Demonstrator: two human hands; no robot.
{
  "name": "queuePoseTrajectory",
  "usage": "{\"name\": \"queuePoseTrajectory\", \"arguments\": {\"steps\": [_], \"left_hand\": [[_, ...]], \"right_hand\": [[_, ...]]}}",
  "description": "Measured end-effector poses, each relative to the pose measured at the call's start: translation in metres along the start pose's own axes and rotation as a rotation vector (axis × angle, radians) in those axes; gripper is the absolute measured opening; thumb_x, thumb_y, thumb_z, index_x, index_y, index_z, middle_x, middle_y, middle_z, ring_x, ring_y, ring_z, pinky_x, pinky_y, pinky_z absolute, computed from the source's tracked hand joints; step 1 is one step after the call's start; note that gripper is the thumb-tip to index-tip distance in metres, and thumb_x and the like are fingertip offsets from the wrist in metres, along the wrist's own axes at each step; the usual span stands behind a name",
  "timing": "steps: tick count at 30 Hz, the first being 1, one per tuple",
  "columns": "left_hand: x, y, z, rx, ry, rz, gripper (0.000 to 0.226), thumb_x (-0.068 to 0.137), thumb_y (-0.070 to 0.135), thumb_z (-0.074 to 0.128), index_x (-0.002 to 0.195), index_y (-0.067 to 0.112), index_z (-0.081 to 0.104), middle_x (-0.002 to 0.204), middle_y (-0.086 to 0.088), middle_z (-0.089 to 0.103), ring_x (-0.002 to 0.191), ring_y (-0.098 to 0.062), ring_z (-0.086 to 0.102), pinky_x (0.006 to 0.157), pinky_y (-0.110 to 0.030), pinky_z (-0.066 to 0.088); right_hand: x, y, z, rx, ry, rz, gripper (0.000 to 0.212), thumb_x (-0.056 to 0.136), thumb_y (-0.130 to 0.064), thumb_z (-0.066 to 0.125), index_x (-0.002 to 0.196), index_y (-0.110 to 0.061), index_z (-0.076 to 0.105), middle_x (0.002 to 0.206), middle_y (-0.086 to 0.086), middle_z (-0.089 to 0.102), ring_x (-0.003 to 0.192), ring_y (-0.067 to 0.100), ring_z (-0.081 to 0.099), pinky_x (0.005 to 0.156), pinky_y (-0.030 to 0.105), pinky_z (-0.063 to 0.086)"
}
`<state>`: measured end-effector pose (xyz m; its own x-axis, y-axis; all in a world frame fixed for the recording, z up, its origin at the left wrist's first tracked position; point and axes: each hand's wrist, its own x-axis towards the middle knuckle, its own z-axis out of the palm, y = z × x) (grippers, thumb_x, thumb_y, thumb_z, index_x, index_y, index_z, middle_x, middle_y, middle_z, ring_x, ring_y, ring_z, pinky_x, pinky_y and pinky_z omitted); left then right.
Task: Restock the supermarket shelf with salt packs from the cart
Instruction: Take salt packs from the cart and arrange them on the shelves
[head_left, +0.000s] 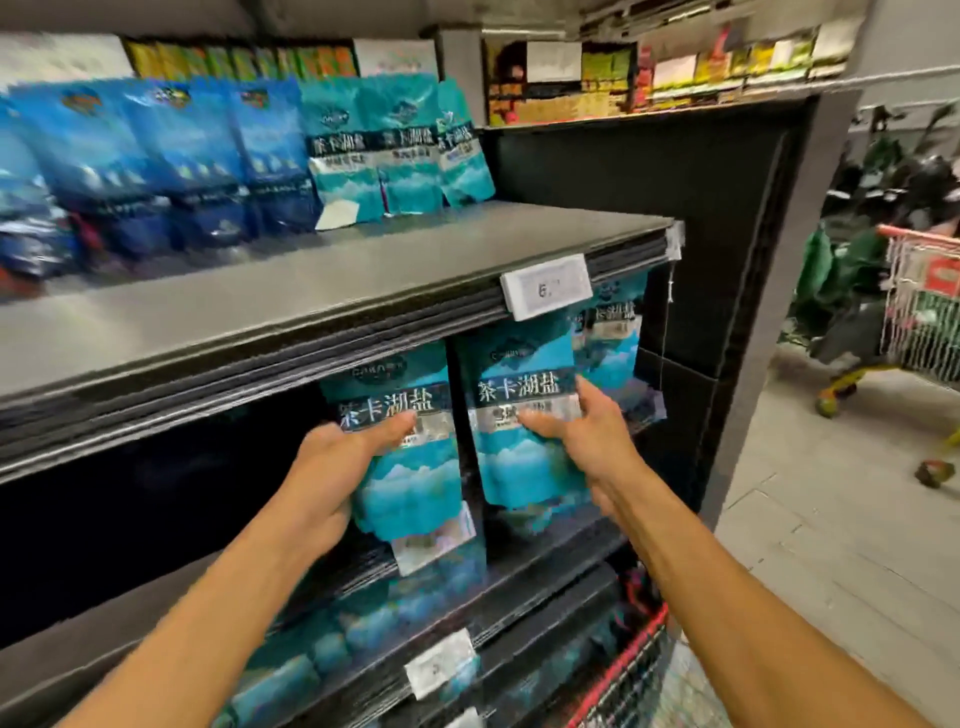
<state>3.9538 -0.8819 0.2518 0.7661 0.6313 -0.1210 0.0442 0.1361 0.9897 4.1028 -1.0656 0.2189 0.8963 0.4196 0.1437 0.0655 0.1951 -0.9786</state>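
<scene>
Two teal salt packs stand upright at the front of the middle shelf. My left hand grips the left salt pack by its left edge, thumb across the front. My right hand grips the right salt pack at its right side, thumb on the label. A third teal pack stands behind them at the right. The red rim of the cart shows at the bottom, below my right arm.
The upper shelf carries teal packs and dark blue packs at its back, with a price tag on its edge. More teal packs lie on the lower shelf. Another trolley stands in the aisle at right.
</scene>
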Motion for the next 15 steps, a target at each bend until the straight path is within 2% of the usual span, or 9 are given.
{"name": "queuePoseTrajectory", "arguments": {"steps": [1,2,3,4,6,7,9,12,15], "left_hand": [[0.013,0.002,0.002,-0.015,0.004,-0.042,0.029,0.069,0.023,0.081,0.088,0.003,0.073,0.085,-0.015,0.076,0.064,-0.024,0.072,0.058,-0.031,0.060],[0.026,0.002,0.004,-0.034,-0.018,-0.065,0.018,0.075,0.021,0.076,0.085,0.006,0.073,0.084,-0.012,0.077,0.061,-0.020,0.072,0.054,-0.027,0.058],[0.038,0.001,0.008,-0.044,-0.057,-0.064,0.007,0.083,0.015,0.068,0.084,0.009,0.073,0.085,-0.008,0.077,0.059,-0.015,0.072,0.050,-0.022,0.056],[0.050,-0.002,0.012,-0.047,-0.078,-0.043,0.011,0.089,0.009,0.061,0.087,0.012,0.071,0.088,-0.005,0.076,0.060,-0.011,0.072,0.049,-0.020,0.055],[0.069,-0.006,0.026,-0.037,-0.088,0.013,0.019,0.086,0.013,0.065,0.104,0.012,0.070,0.105,-0.010,0.074,0.073,-0.014,0.074,0.061,-0.022,0.059],[0.075,-0.007,0.033,-0.035,-0.068,0.032,0.035,0.080,0.020,0.072,0.112,0.009,0.068,0.111,-0.013,0.073,0.084,-0.020,0.073,0.072,-0.029,0.061],[0.087,-0.011,0.044,-0.076,-0.035,0.066,0.047,0.077,0.022,0.077,0.119,0.003,0.066,0.113,-0.017,0.071,0.095,-0.030,0.070,0.085,-0.041,0.058],[0.100,-0.016,0.050,-0.121,-0.012,0.104,0.036,0.074,0.023,0.081,0.107,0.012,0.069,0.102,-0.011,0.076,0.086,-0.026,0.074,0.069,-0.036,0.060],[0.106,-0.024,0.052,-0.104,0.021,0.171,0.035,0.066,0.031,0.086,0.094,0.022,0.068,0.094,-0.001,0.078,0.081,-0.018,0.075,0.063,-0.032,0.060]], "right_hand": [[0.015,0.001,0.009,-0.004,0.015,-0.014,0.043,0.074,-0.001,0.082,0.099,-0.027,0.060,0.082,-0.022,0.071,0.069,-0.011,0.063,0.068,0.012,0.056],[0.028,0.003,0.016,-0.006,0.023,-0.016,0.050,0.074,-0.004,0.083,0.107,-0.030,0.056,0.088,-0.022,0.067,0.075,-0.012,0.061,0.072,0.010,0.052],[0.041,0.007,0.022,-0.005,0.022,-0.019,0.050,0.074,-0.004,0.083,0.110,-0.027,0.059,0.094,-0.016,0.065,0.083,-0.006,0.061,0.077,0.015,0.051],[0.052,0.011,0.026,-0.010,0.019,-0.033,0.039,0.073,-0.001,0.082,0.099,-0.022,0.063,0.095,-0.008,0.069,0.085,0.002,0.064,0.077,0.022,0.053],[0.069,0.019,0.030,-0.064,0.023,-0.049,0.025,0.072,0.007,0.079,0.084,-0.011,0.065,0.081,-0.002,0.072,0.079,0.011,0.068,0.076,0.032,0.057],[0.075,0.022,0.029,-0.087,0.024,-0.039,0.023,0.073,0.009,0.077,0.082,-0.009,0.065,0.076,-0.002,0.072,0.077,0.012,0.068,0.077,0.031,0.058],[0.080,0.028,0.024,-0.124,0.036,-0.045,0.026,0.076,0.007,0.075,0.074,-0.014,0.062,0.069,-0.010,0.070,0.071,0.007,0.066,0.069,0.021,0.056],[0.078,0.032,0.016,-0.305,0.067,-0.171,0.025,0.076,-0.010,0.082,0.074,-0.024,0.062,0.067,-0.018,0.068,0.067,-0.005,0.061,0.060,0.009,0.046],[0.071,0.045,0.009,-0.581,0.206,-0.291,0.031,0.076,-0.028,0.084,0.084,-0.026,0.054,0.078,-0.011,0.058,0.067,0.004,0.052,0.063,0.023,0.045]]}}
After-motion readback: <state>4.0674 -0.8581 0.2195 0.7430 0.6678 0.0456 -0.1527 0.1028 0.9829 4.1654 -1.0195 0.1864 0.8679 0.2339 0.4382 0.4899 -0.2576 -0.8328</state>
